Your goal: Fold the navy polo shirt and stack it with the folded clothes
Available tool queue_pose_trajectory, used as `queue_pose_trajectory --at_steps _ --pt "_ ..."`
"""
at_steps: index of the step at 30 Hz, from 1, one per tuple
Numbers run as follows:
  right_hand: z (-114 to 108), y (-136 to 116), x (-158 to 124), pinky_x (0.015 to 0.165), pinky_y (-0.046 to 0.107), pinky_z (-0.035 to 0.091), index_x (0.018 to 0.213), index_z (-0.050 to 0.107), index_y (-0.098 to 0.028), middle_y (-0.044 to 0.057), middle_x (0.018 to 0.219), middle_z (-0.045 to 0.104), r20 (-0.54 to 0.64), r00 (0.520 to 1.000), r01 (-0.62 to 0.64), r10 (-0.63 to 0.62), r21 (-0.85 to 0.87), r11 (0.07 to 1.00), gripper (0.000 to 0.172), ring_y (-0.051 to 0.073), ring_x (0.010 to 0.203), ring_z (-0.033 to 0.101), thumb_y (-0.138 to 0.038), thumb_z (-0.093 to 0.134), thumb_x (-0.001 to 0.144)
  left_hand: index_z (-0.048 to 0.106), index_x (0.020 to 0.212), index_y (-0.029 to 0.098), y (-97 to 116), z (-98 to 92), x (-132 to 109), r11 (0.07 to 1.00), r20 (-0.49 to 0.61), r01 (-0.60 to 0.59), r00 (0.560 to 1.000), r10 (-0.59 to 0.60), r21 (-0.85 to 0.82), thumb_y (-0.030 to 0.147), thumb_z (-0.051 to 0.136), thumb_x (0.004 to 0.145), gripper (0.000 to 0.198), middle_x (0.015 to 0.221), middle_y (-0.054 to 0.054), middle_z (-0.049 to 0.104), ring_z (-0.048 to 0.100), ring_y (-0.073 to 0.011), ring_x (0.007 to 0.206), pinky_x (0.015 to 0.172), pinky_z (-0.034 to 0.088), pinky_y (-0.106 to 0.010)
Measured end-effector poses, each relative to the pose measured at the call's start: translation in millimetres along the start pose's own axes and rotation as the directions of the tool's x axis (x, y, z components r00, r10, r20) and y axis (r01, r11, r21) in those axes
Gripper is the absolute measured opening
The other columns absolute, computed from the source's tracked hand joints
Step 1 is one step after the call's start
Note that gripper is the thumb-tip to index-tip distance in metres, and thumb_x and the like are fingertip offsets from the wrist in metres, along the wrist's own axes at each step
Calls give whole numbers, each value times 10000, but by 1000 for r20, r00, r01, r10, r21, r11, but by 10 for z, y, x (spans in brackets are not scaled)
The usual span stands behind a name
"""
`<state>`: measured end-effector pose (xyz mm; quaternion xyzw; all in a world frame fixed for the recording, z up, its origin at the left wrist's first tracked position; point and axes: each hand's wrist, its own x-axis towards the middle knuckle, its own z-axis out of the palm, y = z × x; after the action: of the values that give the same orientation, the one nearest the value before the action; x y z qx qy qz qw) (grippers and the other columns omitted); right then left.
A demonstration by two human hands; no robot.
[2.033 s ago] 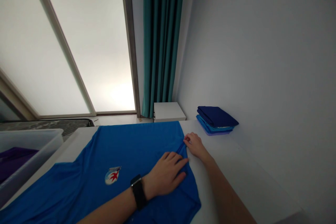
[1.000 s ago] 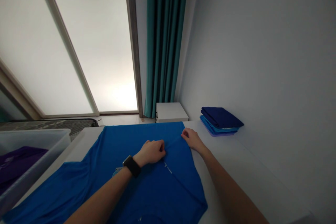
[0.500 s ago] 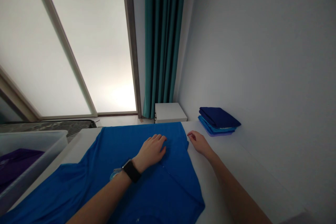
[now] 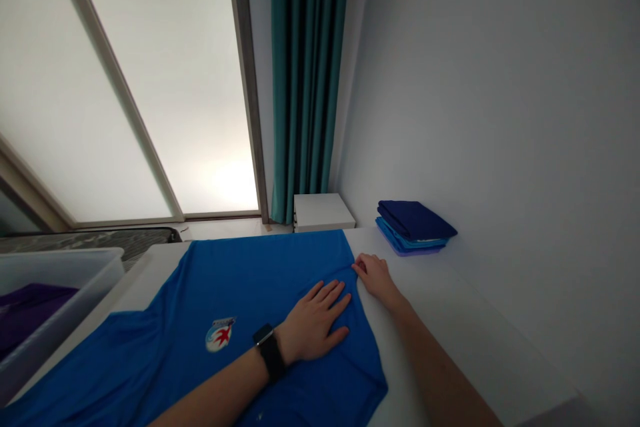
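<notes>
A blue T-shirt [image 4: 250, 280] lies spread over the white table, with a small red, white and light-blue logo [image 4: 220, 335] on its front. My left hand [image 4: 317, 320], with a black watch at the wrist, rests flat on the shirt, fingers spread. At the shirt's right edge, my right hand [image 4: 375, 275] pinches the fabric between thumb and fingers. Part of the shirt is hidden beneath my left forearm, and its lower part runs out of view.
A stack of folded clothes [image 4: 415, 227], dark blue on top, sits by the wall at the right. To the left stands a translucent plastic bin [image 4: 107, 273] holding a purple garment [image 4: 35, 310]. A white cabinet [image 4: 323, 212] and a green curtain [image 4: 310, 80] are beyond the table [image 4: 425, 320].
My left hand has slid right and nearer, flattening on the shirt and uncovering the logo. My right hand has moved slightly left and taken hold of the shirt's edge.
</notes>
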<state>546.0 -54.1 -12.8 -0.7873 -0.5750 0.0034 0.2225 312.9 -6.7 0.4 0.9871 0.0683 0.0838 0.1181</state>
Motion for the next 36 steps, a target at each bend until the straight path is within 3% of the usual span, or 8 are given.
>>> queue_pose_trajectory --at_steps 4,10,14,17,25,29,32,36 --pt "-53 -40 -24 776 329 344 880 611 -198 39 825 651 -33 999 16 -16 -11 1000 188 209 855 555 -293 455 928 227 1526 248 18 4 -1 1000 -6 8 1000 -8 -6 562 332 973 645 1574 -85 253 243 -261 1443 1182 169 -461" --pt "-236 -307 -257 934 346 390 1107 626 -173 94 1112 650 -79 989 127 -127 -6 992 369 203 1050 557 -210 288 966 240 1521 183 0 -35 7 997 -74 68 995 -66 30 533 265 994 633 1558 -109 292 259 -242 1439 1183 181 -456" --pt "-223 -496 -614 1081 390 328 1357 510 -136 123 1390 529 34 980 196 -194 -104 975 461 226 1291 448 -278 297 974 312 1496 163 -69 -44 8 987 -50 134 990 -131 83 536 264 992 630 1549 -121 304 269 -261 1434 1169 217 -480" --pt "-166 -518 -870 1145 435 255 1459 384 -103 126 1514 378 167 977 158 -130 -173 972 577 250 1399 324 -416 292 983 327 1493 164 -108 -3 -5 982 -41 155 988 -152 103 553 248 989 642 1543 -116 318 280 -269 1429 1164 228 -499" --pt "-161 -436 -1077 1192 457 130 1508 250 -102 87 1570 222 234 972 18 33 -210 978 692 238 1453 193 -545 157 984 351 1481 188 -172 -52 98 980 -87 138 988 -126 143 516 246 1000 591 1522 -101 375 307 -267 1418 1166 197 -521" --pt "-192 -477 -1080 1193 454 140 1499 265 -80 98 1566 231 255 965 -7 63 -212 977 681 246 1455 183 -522 185 988 292 1497 184 -155 -118 340 990 -89 -27 995 40 138 424 251 1018 538 1560 -73 304 233 -208 1448 1178 200 -428" --pt "-215 -512 -1132 1192 437 165 1502 263 -91 93 1569 216 241 970 18 28 -186 982 639 239 1455 184 -476 226 993 285 1494 183 -147 -32 498 988 -76 -92 992 102 124 381 256 1016 519 1563 -71 301 225 -187 1451 1177 194 -381" --pt "-232 -510 -1261 1196 434 166 1519 210 -158 53 1579 175 282 952 160 -121 -120 980 595 224 1457 174 -444 255 1000 282 1494 153 -169 113 575 992 -37 -37 998 42 121 372 278 1001 539 1564 -100 285 226 -205 1451 1173 189 -390"
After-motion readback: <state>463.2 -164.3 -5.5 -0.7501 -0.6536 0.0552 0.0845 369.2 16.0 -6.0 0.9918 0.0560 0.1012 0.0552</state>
